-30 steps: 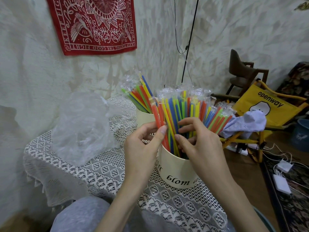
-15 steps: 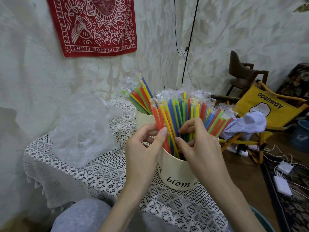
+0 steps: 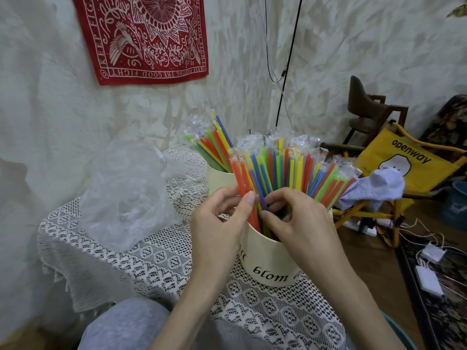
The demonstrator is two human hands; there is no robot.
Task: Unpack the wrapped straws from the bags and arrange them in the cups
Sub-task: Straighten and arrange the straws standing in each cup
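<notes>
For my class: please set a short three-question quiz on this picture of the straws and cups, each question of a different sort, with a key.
1. True or false: the near cup stands on bare wood.
2. Multiple choice: the clear plastic bag lies (a) inside a cup, (b) on the lace cloth to the left of the cups, (c) on the yellow chair.
3. Fill in: the left hand and right hand both handle the ____ in the near cup.

Key
1. False; it stands on the lace cloth.
2. b
3. straws; the far cup holds a second bunch.
</notes>
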